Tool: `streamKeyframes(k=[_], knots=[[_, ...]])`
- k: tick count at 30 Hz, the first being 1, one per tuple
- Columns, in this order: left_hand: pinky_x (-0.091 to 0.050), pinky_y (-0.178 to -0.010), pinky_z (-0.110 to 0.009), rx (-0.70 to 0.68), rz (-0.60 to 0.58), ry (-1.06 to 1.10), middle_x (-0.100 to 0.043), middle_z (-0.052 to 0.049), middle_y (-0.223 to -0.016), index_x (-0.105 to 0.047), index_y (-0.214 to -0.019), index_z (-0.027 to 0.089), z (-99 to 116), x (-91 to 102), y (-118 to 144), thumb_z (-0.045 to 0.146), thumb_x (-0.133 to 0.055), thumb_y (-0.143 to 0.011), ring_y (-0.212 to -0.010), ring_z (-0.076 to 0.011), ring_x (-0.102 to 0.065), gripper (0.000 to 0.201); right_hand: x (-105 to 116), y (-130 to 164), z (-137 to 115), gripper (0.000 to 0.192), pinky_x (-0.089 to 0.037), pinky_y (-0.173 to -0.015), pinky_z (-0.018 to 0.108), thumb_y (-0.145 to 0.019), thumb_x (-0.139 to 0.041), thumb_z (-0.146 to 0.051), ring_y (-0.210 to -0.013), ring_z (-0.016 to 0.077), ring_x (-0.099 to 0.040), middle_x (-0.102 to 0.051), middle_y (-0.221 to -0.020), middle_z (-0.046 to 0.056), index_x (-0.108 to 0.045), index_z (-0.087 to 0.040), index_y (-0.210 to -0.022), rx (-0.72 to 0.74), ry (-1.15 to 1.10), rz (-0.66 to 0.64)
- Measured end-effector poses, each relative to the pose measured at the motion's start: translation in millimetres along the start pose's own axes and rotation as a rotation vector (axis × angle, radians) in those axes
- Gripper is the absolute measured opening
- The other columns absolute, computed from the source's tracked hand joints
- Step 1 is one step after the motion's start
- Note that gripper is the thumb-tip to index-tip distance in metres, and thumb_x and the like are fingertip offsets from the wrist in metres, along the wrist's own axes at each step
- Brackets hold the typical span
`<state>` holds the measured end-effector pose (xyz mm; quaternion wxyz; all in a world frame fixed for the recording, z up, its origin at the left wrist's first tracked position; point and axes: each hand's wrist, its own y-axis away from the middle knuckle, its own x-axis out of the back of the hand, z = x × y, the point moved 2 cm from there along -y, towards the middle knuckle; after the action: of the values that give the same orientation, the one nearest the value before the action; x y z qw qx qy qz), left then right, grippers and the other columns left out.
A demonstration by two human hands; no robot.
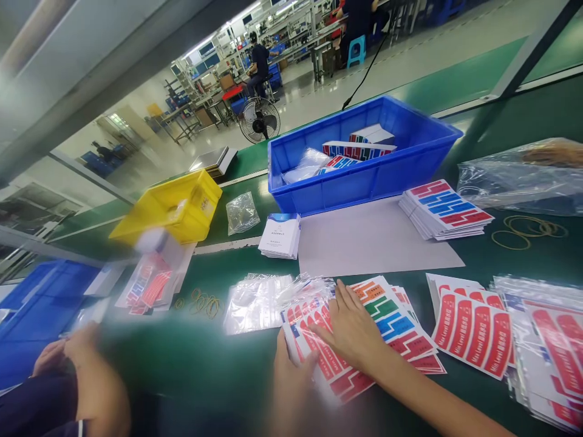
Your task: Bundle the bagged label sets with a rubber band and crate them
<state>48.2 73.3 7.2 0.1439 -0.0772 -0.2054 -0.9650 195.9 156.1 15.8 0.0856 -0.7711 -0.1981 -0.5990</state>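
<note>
My left hand grips the lower left edge of a red-and-white sticker sheet, thumb on top; its lower part is blurred. Across the same sheet lies my right hand, fingers stretched out and flat. Glossy clear plastic shows at the sheet's upper end, but I cannot tell whether the sheet is inside a bag. Under and beside my right hand is a stack of multicoloured sticker sheets. Left of the hands lies a pile of clear plastic bags.
Red label sheets and filled clear bags lie right. Behind stand a blue bin, a booklet stack, more sticker sheets and a yellow bin. Rubber bands lie right. A co-worker's arm is at left.
</note>
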Motion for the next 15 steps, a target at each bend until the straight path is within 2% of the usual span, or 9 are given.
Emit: streamKeyframes(k=[5,8,12,15], knots=[[-0.056,-0.087,-0.042,0.009,-0.007,0.008,-0.073,-0.004,-0.111,-0.063,-0.111,0.034,0,6.4,1,0.039,-0.081,-0.063,-0.104,-0.0332,-0.067,0.052,2,1,-11,0.090,-0.024,-0.114,0.055,-0.088,-0.041,-0.069,-0.132,0.0472,-0.040,-0.048,-0.135,0.040,-0.058,0.013,-0.122,-0.025,-0.011,-0.018],[-0.057,-0.086,-0.042,0.044,0.054,0.084,-0.075,0.001,-0.106,-0.064,-0.106,0.039,-4,8.9,5,0.036,-0.082,-0.061,-0.106,-0.0335,-0.067,0.048,3,2,-20,0.087,-0.025,-0.113,0.053,-0.088,-0.044,-0.065,-0.130,0.0463,-0.044,-0.051,-0.133,0.039,-0.057,0.013,-0.124,-0.034,-0.023,-0.030],[-0.058,-0.083,-0.041,0.107,0.100,0.212,-0.075,-0.003,-0.106,-0.065,-0.105,0.035,-7,11.8,10,0.036,-0.084,-0.059,-0.108,-0.0363,-0.066,0.049,-2,1,-35,0.082,-0.029,-0.109,0.056,-0.089,-0.047,-0.061,-0.129,0.0479,-0.044,-0.047,-0.135,0.040,-0.056,0.013,-0.125,-0.046,-0.055,-0.049],[-0.059,-0.082,-0.042,0.151,0.103,0.297,-0.074,-0.007,-0.108,-0.065,-0.105,0.031,-7,13.4,11,0.037,-0.086,-0.056,-0.106,-0.0380,-0.066,0.053,-5,2,-41,0.079,-0.034,-0.104,0.059,-0.090,-0.046,-0.061,-0.129,0.0491,-0.042,-0.041,-0.142,0.037,-0.055,0.007,-0.129,-0.094,-0.102,-0.051]])
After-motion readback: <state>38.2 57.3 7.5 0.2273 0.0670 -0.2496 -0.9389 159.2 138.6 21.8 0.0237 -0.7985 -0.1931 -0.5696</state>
